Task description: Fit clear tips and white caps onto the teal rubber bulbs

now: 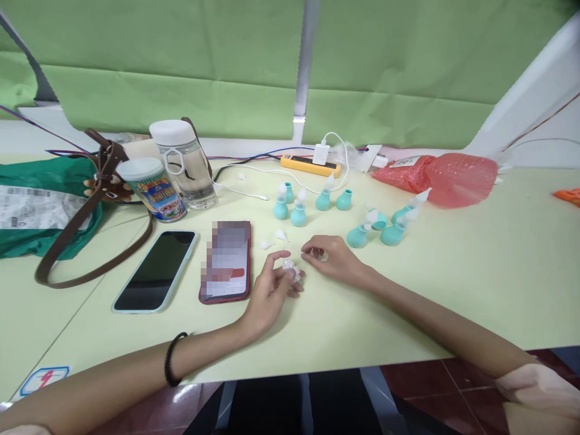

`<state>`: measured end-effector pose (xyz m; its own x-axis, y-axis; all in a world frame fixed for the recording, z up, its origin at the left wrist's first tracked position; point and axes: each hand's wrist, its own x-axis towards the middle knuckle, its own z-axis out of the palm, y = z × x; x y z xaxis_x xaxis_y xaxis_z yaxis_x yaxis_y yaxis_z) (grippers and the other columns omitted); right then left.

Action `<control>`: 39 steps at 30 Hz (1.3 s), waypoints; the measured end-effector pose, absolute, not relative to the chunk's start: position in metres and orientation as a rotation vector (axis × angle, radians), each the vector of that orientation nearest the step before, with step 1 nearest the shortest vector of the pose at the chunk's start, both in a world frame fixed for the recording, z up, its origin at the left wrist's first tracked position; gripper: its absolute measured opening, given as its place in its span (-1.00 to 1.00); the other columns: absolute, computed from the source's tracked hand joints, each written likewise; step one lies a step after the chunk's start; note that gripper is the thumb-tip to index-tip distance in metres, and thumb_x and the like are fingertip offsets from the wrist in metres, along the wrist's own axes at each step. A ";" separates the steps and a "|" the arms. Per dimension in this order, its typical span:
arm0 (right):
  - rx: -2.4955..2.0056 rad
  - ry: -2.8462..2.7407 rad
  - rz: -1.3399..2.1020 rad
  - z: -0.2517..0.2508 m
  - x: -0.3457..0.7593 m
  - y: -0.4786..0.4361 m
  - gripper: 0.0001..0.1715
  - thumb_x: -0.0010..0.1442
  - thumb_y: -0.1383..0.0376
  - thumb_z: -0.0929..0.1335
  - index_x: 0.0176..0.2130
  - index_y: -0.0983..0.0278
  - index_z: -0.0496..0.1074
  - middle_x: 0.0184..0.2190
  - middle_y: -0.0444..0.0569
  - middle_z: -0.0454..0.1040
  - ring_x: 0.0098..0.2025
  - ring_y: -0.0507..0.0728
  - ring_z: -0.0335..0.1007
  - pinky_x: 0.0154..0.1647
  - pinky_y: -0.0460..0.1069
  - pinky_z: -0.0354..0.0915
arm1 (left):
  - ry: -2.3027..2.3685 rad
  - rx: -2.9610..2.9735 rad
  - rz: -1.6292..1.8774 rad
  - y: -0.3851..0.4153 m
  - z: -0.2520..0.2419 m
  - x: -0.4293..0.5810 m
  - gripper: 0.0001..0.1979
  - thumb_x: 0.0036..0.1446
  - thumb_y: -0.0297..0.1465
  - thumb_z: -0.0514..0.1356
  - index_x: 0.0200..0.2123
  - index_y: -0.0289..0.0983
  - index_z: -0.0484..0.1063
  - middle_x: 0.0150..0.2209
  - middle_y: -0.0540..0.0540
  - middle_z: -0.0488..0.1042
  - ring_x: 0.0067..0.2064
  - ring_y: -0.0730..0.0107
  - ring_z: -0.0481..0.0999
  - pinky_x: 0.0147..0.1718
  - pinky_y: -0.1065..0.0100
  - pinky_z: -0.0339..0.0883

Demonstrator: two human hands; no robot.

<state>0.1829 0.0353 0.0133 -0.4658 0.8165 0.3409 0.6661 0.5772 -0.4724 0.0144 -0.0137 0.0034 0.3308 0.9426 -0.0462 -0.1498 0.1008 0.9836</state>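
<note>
In the middle of the table my left hand (267, 296) is closed around a small clump of translucent white plastic pieces (290, 270), pinched between thumb and fingers. Just right of it, my right hand (333, 260) has its thumb and index finger pressed together; whatever they hold is too small to make out. Loose white nozzle tips (281, 235) lie just beyond the left hand. Behind the hands stand several teal squeeze bulbs, one (298, 214) topped with a whitish nozzle and another (344, 200) without one. More capped bulbs (393, 233) sit beyond my right forearm.
Left of my hands lie a red-cased phone (248, 260) and a light-cased phone (156, 272). Behind them are a snack canister (158, 196), a water bottle (194, 175), a brown strap (67, 281) and a green package (88, 232). A yellow power strip (294, 162) and red bag (462, 178) lie at the back.
</note>
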 end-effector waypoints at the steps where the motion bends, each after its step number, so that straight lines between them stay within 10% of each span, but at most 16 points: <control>1: -1.140 -2.190 0.480 0.015 0.183 0.033 -0.87 0.04 0.34 0.27 -0.39 0.31 0.41 -0.47 -0.06 0.41 -0.47 0.00 0.31 -0.42 -0.06 0.28 | 0.878 1.180 0.991 -0.013 0.003 0.014 -0.72 0.09 -0.32 0.04 -0.13 -0.21 0.07 -0.38 -0.04 0.38 -0.41 0.44 0.41 -0.36 0.31 0.32; 9: -0.907 -1.874 1.065 0.021 0.176 0.019 -0.87 -0.09 0.29 0.38 -0.45 0.30 0.47 -0.45 -0.03 0.45 -0.42 0.05 0.39 -0.41 -0.03 0.35 | 0.885 1.165 1.000 -0.011 0.002 0.014 -0.76 0.12 -0.37 0.01 -0.13 -0.25 0.08 -0.44 -0.02 0.38 -0.43 0.41 0.44 -0.33 0.26 0.34; 29: -0.505 -2.094 0.024 0.001 0.173 0.017 -0.80 -0.08 0.51 0.34 -0.36 0.31 0.40 -0.42 0.01 0.46 -0.40 0.02 0.33 -0.46 -0.08 0.34 | 0.877 1.077 1.020 -0.012 0.005 0.015 -0.79 0.09 -0.38 0.05 -0.19 -0.25 0.11 -0.54 0.04 0.38 -0.50 0.41 0.46 -0.40 0.32 0.33; 39: -0.682 -1.866 0.538 0.003 0.162 0.007 -0.89 -0.07 0.46 0.35 -0.42 0.32 0.45 -0.41 0.02 0.45 -0.39 0.04 0.38 -0.42 -0.04 0.34 | 0.862 1.034 1.041 -0.012 0.008 0.014 -0.80 0.07 -0.38 0.07 -0.22 -0.25 0.12 -0.53 0.03 0.39 -0.49 0.39 0.47 -0.40 0.32 0.33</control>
<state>0.1625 0.0070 0.0032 -0.3077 0.6717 0.6739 0.2100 0.7387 -0.6405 0.0143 -0.0116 0.0079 0.2868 0.9545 -0.0821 -0.2589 0.1597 0.9526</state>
